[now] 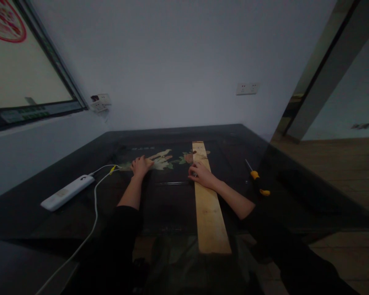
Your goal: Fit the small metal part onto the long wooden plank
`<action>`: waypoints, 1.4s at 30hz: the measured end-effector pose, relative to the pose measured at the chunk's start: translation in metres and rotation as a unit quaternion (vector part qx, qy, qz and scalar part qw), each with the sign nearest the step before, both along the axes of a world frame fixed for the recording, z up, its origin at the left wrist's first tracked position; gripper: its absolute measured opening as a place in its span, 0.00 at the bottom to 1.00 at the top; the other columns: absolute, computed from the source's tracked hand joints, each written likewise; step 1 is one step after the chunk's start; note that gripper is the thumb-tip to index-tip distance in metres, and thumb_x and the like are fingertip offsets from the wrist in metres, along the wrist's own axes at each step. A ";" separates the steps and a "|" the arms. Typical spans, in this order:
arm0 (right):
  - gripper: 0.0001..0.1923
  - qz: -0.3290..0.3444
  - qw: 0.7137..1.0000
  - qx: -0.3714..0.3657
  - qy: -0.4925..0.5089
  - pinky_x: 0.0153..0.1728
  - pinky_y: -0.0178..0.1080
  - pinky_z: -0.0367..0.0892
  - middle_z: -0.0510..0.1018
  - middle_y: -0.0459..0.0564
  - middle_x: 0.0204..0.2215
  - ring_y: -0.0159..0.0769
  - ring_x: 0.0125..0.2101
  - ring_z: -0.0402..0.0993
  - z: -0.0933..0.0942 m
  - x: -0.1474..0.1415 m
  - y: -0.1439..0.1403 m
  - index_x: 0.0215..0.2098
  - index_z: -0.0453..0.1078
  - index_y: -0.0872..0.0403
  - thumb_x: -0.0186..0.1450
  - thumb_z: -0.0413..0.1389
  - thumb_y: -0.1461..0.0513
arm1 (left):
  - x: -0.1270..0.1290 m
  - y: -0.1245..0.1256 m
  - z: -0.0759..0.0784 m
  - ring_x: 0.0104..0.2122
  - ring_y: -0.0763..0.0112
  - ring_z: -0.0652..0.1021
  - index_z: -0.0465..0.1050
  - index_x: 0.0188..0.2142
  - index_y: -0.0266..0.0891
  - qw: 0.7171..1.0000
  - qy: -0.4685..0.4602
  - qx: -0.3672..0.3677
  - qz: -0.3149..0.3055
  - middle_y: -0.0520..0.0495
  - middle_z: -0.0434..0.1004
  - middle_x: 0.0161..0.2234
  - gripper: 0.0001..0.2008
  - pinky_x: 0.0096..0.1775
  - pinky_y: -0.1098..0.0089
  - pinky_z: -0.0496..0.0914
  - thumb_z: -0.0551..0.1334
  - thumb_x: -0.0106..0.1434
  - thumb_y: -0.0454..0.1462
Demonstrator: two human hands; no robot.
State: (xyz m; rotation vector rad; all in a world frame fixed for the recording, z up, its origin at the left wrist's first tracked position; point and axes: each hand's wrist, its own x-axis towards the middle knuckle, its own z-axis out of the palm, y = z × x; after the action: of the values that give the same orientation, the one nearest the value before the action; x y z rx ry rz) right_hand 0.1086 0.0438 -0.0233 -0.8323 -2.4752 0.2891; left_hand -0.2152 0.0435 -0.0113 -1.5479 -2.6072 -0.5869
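Spanning the table [175, 209]: from my remote seat I see the wooden plank [209, 213] lying lengthwise, its near end jutting past the edge towards the person; I judge the tabletop is there to carry most of its weight.
Right hand [203, 176]: it lies across the plank's upper half, fingers bent at the left edge, probably to steady the board. Something small and shiny shows at the fingers; whether it is a ring or a held piece, or how firm the grip is, I cannot tell.
Left hand [141, 166]: low over the flower pattern [164, 159], fingers close together, perhaps propping that arm. I cannot tell whether anything is under it.
Plank against hands: directly under the right hand, and well to the right of the left hand, with dark tabletop between.
Screwdriver [256, 176]: right of the right forearm, shaft pointing away, handle towards the person; I take that as parked clear of the board.
White cable [96, 200]: it runs from beside the white device [69, 191] over the near edge, apart from the plank, likely keeping that side uncluttered.
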 end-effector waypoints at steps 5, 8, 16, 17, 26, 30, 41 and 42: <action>0.11 -0.014 1.000 -0.005 0.010 0.47 0.44 0.62 0.70 0.54 0.40 0.43 0.45 0.62 0.001 0.000 -0.001 0.42 0.69 0.55 0.61 0.62 0.63 | 0.049 0.003 0.029 0.54 0.55 0.73 0.70 0.54 0.36 0.981 -0.084 0.008 -0.173 0.35 0.74 0.53 0.21 0.53 0.58 0.67 0.50 0.70 0.44; 0.17 -0.016 0.999 -0.019 0.021 0.46 0.43 0.62 0.72 0.55 0.40 0.42 0.44 0.63 0.003 0.000 -0.002 0.46 0.67 0.56 0.60 0.63 0.63 | 0.091 0.001 0.031 0.39 0.64 0.80 0.77 0.40 0.36 0.954 -0.127 -0.051 -0.266 0.43 0.81 0.39 0.18 0.43 0.68 0.72 0.54 0.68 0.46; 0.18 -0.014 0.998 -0.030 0.049 0.45 0.44 0.63 0.72 0.54 0.41 0.42 0.44 0.65 0.001 0.000 -0.001 0.46 0.66 0.55 0.59 0.63 0.63 | 0.098 -0.008 0.027 0.46 0.60 0.77 0.77 0.44 0.39 0.961 -0.025 -0.030 -0.273 0.42 0.79 0.45 0.15 0.48 0.65 0.68 0.55 0.66 0.41; 0.18 -0.011 0.998 -0.029 0.051 0.45 0.44 0.63 0.72 0.54 0.41 0.42 0.44 0.65 0.001 0.000 -0.001 0.45 0.66 0.55 0.59 0.63 0.62 | 0.084 -0.007 0.027 0.50 0.56 0.74 0.76 0.48 0.38 0.971 -0.009 -0.016 -0.237 0.39 0.77 0.50 0.16 0.51 0.62 0.67 0.54 0.67 0.41; 0.19 -0.025 0.998 -0.036 0.041 0.46 0.43 0.63 0.73 0.54 0.40 0.42 0.45 0.66 0.002 0.000 -0.002 0.46 0.67 0.55 0.58 0.64 0.62 | -0.022 -0.004 0.001 0.58 0.54 0.68 0.62 0.63 0.40 0.991 0.035 -0.085 -0.099 0.37 0.66 0.61 0.27 0.56 0.59 0.63 0.53 0.66 0.44; 0.19 -0.019 0.998 -0.034 0.043 0.46 0.43 0.63 0.73 0.54 0.41 0.42 0.45 0.66 0.001 0.000 -0.002 0.47 0.67 0.55 0.59 0.63 0.62 | -0.030 -0.003 0.000 0.55 0.57 0.72 0.68 0.59 0.44 0.987 0.025 -0.102 -0.125 0.41 0.71 0.57 0.24 0.52 0.65 0.66 0.54 0.66 0.45; 0.19 -0.021 0.999 -0.028 0.033 0.45 0.44 0.63 0.73 0.55 0.41 0.43 0.45 0.65 0.002 0.001 -0.003 0.48 0.67 0.55 0.60 0.62 0.61 | -0.031 -0.020 0.001 0.57 0.39 0.66 0.70 0.57 0.37 0.993 0.067 -0.083 0.048 0.28 0.66 0.57 0.33 0.53 0.49 0.62 0.51 0.63 0.56; 0.19 -0.020 0.999 -0.028 0.033 0.45 0.44 0.63 0.73 0.55 0.41 0.43 0.45 0.65 0.002 0.001 -0.003 0.48 0.67 0.55 0.60 0.62 0.61 | -0.032 -0.020 -0.002 0.57 0.39 0.65 0.70 0.57 0.36 0.993 0.066 -0.073 0.062 0.27 0.65 0.57 0.35 0.53 0.48 0.62 0.50 0.62 0.58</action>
State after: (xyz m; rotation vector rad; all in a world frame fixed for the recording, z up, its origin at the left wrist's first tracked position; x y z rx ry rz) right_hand 0.1091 0.0413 -0.0215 -0.8804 -2.3950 0.3665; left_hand -0.2471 0.0232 -0.0129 -1.3929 -2.6721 -0.2793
